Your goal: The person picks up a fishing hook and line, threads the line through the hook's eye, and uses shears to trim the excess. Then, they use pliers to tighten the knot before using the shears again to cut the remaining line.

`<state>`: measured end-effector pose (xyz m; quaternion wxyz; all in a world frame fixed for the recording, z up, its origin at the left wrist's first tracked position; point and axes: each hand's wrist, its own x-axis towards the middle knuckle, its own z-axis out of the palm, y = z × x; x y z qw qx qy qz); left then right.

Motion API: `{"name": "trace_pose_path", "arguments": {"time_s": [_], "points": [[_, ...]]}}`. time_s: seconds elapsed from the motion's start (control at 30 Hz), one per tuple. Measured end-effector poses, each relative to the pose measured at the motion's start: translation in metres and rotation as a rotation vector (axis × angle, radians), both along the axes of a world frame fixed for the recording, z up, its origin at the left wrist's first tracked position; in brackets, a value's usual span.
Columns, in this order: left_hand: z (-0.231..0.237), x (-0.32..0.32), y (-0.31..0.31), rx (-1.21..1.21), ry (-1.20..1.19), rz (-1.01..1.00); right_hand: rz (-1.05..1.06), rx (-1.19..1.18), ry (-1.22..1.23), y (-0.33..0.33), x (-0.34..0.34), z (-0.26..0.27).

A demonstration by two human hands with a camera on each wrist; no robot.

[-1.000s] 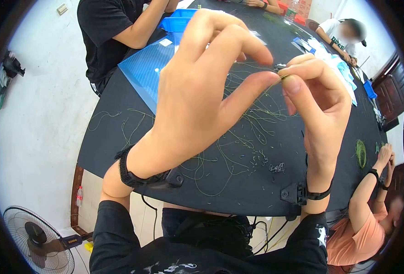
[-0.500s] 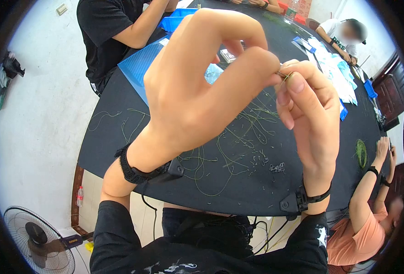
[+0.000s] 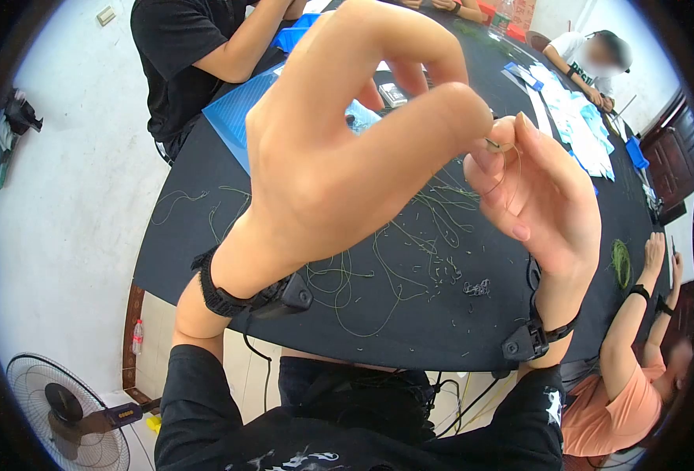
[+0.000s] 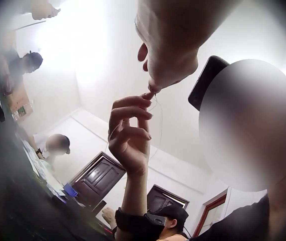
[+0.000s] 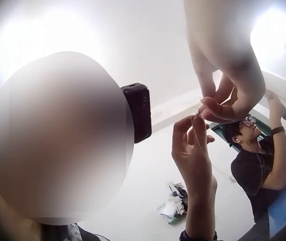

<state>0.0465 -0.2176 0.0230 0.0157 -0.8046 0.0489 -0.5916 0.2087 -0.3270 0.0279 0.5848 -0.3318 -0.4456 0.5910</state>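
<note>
Here we see the left hand [image 3: 307,165] and the right hand [image 3: 547,196] raised over the black bench [image 3: 409,349], fingertips meeting. Both pinch a fine thread [image 3: 520,166], which curls down in front of the right palm from a tiny dark piece [image 3: 493,144] we cannot make out; the left thumb partly hides that hand's grip. On the bench below, we find loose green strands [image 3: 441,220] near a little heap of dark bits [image 3: 476,289], a green coil [image 3: 620,264] farther right, and a blue sheet [image 3: 225,129] to the left.

Smooth thread [image 3: 520,163], matt black tabletop [image 3: 417,326]
</note>
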Motion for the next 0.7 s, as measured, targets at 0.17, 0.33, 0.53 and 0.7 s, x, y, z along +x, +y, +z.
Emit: {"name": "trace_pose_path", "arguments": {"time_s": [0.17, 0.33, 0.53, 0.7], "points": [[0.004, -0.013, 0.025, 0.248, 0.071, 0.038, 0.163, -0.090, 0.127, 0.003, 0.009, -0.001], [-0.001, 0.007, 0.020, 0.201, -0.114, -0.138, -0.017, 0.023, -0.125, 0.004, 0.024, -0.005], [0.004, -0.008, 0.000, -0.375, 0.371, -0.423, -0.251, 0.830, -0.782, 0.012, 0.021, -0.002], [-0.002, -0.008, -0.005, -0.748, 0.549, -0.689, -0.150, 1.034, -0.817, 0.016, 0.020, -0.002]]}}
